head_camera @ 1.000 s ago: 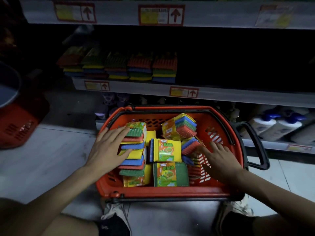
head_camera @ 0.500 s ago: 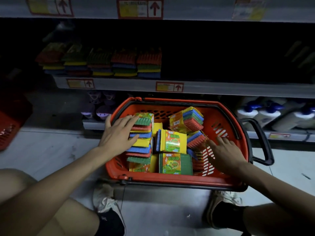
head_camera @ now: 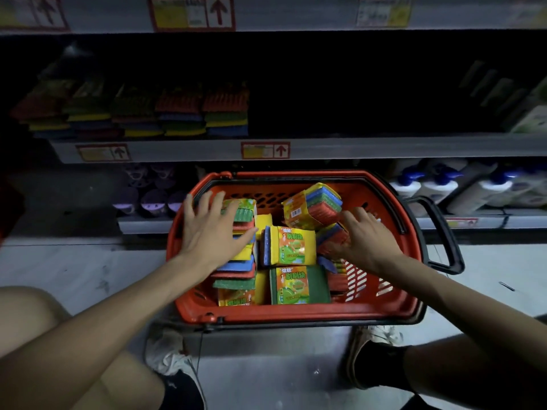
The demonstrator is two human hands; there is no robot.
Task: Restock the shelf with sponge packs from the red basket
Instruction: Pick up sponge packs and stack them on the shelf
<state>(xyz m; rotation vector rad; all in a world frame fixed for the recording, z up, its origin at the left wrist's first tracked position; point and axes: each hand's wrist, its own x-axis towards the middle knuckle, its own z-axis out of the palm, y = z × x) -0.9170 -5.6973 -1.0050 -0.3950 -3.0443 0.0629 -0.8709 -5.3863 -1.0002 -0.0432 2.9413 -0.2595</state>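
Red basket point(head_camera: 296, 313) holds many sponge packs point(head_camera: 291, 245) | left hand point(head_camera: 211, 232) flat, fingers spread, rests on packs at 9 o'clock | right hand point(head_camera: 367, 241) spread, touches packs at 3 o'clock, grasps nothing | shelf point(head_camera: 355, 147) at 12 o'clock carries one row point(head_camera: 177, 113); restocking seems mostly ahead.

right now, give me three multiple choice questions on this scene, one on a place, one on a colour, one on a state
1. Where is the red basket? A on a shelf B on the floor C on a lap
2. What colour is its side handle? A black B white C yellow
3. How is the left hand? A clenched B holding a bottle C flat on the sponge packs
Answers: 1 B, it stands on the grey floor. 2 A, the loop is black. 3 C, it lies open over the left stack.
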